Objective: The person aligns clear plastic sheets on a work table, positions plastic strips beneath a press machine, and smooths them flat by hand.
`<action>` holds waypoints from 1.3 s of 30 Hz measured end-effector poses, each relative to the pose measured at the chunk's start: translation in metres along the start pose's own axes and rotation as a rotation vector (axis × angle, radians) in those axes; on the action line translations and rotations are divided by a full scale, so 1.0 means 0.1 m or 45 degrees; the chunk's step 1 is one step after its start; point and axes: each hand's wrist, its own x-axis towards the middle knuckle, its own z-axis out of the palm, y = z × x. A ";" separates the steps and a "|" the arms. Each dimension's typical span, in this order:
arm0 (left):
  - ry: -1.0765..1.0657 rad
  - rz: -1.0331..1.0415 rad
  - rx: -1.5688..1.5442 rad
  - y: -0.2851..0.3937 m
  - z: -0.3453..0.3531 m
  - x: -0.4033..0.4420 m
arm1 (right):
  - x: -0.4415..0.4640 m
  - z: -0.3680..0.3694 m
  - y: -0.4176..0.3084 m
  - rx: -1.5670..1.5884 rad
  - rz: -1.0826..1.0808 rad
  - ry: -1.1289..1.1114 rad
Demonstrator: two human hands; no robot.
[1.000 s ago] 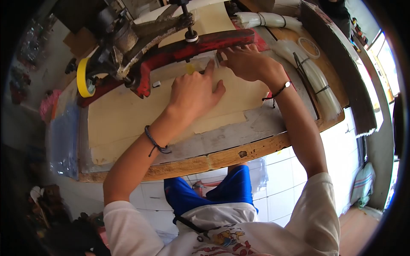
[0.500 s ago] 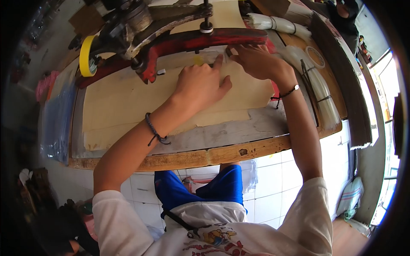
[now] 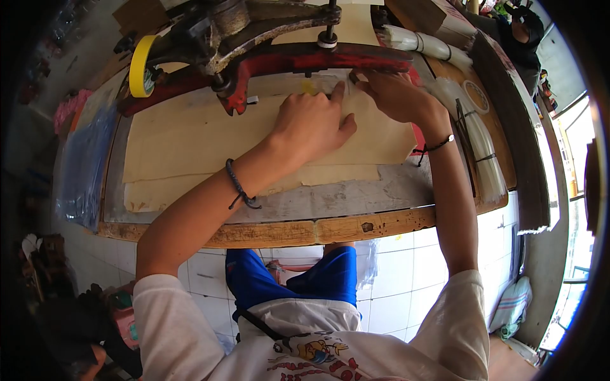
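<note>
Under the red bar [image 3: 286,61], left hand [image 3: 309,127] and right hand [image 3: 400,98] close together

Compared with a second ago, both hands keep nearly the same pose over the tan sheets [image 3: 184,143], while the view has shifted, so that the table edge [image 3: 267,235] appears higher and a person in a dark cap [image 3: 524,28] shows more fully at the upper right. The left index finger is stretched out beside a clear plastic piece [image 3: 324,82] with a yellow patch, its thumb spread away and the other fingers curled under. The right hand lies by the bar's end, thumb towards the left hand; its fingertips are partly hidden, and whether they pinch anything I cannot tell.

A striped sack [image 3: 513,298] stands on the floor, its contents hidden. Dark bands bind the glossy clear plastic bundles [image 3: 486,152] at the right, with a pale ring [image 3: 475,96] on top.

The tan sheets look smooth and papery, overlapping with uneven edges on a scuffed grey plate [image 3: 330,202]. The bar is curved, its red paint worn; near its left end stands a round yellow tape roll [image 3: 138,66]
</note>
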 end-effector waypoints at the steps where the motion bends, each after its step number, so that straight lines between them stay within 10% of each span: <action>1: 0.002 0.000 -0.001 0.00 0.00 0.00 | 0.01 -0.02 -0.01 0.015 0.005 -0.007; 39: 0.043 0.025 -0.015 -0.02 0.03 -0.01 | -0.07 -0.05 -0.07 -0.056 -0.010 -0.092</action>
